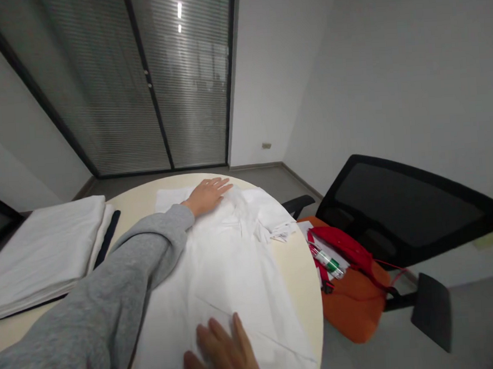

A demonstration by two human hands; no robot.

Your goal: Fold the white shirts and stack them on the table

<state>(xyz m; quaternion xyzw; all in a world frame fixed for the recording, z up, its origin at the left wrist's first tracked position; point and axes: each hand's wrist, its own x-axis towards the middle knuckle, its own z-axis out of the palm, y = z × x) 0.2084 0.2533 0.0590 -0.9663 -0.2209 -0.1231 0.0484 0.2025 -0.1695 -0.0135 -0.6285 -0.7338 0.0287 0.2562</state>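
A white shirt (230, 263) lies spread over the round table, with wrinkles near its far end and a bunched sleeve on the right. My left hand (208, 197) reaches across to the far part of the shirt, palm down, its fingers stretched out on the cloth. At the near end, my right hand (223, 353) is over the lower part of the shirt, slightly blurred, fingers extended and a little apart. Neither hand grips the fabric. A crease line runs slantwise across the cloth by the right fingertips.
A stack of folded white and dark cloth (53, 235) rests at the table's left. The pale table (306, 281) has a rounded edge. On the right, an orange-seated office chair (355, 317) holds a red bag (342, 240) and a clear bottle (328, 261). Behind stands a glass partition (191, 99).
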